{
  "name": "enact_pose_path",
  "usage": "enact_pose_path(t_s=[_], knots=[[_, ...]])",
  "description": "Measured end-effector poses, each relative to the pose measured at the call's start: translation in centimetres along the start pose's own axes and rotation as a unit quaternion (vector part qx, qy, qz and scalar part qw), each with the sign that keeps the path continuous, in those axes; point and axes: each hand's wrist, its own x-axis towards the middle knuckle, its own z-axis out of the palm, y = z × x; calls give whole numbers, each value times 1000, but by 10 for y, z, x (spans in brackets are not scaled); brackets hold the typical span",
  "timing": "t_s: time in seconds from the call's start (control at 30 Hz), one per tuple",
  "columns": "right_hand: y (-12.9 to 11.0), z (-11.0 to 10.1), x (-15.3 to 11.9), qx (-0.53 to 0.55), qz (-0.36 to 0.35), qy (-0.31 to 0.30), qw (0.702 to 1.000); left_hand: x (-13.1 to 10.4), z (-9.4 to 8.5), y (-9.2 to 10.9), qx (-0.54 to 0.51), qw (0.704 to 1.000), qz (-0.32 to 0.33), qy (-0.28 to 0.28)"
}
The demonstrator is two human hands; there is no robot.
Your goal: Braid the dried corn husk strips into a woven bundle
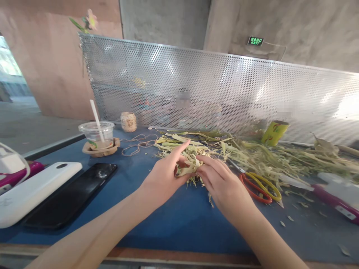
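Between my two hands is a small bundle of pale green, dried plant strips (188,169), with ragged ends hanging below it. My left hand (168,166) curves round the bundle's left side, its index finger pointing up. My right hand (220,177) pinches the right side with bent fingertips. Behind them lies a spread of loose husk-like strips (179,138). Scissors (259,186) with one red and one yellow handle rest just right of my right hand, their blades pointing toward the strips.
A plastic cup with a straw (99,130) stands at the left, near looped twine (137,145) and a small woven pot (128,121). A black phone (73,196) and white power bank (36,190) lie nearer. A purple-handled tool (335,201) lies right; a perforated metal screen (196,89) closes the back.
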Motion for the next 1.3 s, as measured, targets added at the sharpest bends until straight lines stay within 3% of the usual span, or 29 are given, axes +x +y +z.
enact_pose_path(t_s=[0.27, 0.37, 0.47, 0.57, 0.8, 0.93, 1.17, 1.3], knots=[[-1, 1, -1, -122, -72, 62, 988, 1, -1, -1, -76, 997, -32, 12], [0, 1, -2, -80, -35, 63, 994, 1, -1, -1, -116, 992, -47, 14], [1, 2, -1, 10, 53, 46, 997, 1, -2, -1, -164, 984, -65, -2], [2, 3, 0, 18, 86, 20, 996, 1, -2, -1, -197, 978, -66, -24], [0, -2, 0, -114, -6, -7, 993, 0, 1, -2, -166, 984, -53, -41], [0, -5, -3, -171, -44, 18, 984, 1, 1, -4, -179, 981, -52, -46], [-2, -4, -1, -186, -71, 33, 979, 4, -5, 5, -275, 951, -110, -90], [-5, -3, 0, -182, -75, 28, 980, 4, -6, 6, -264, 953, -125, -73]])
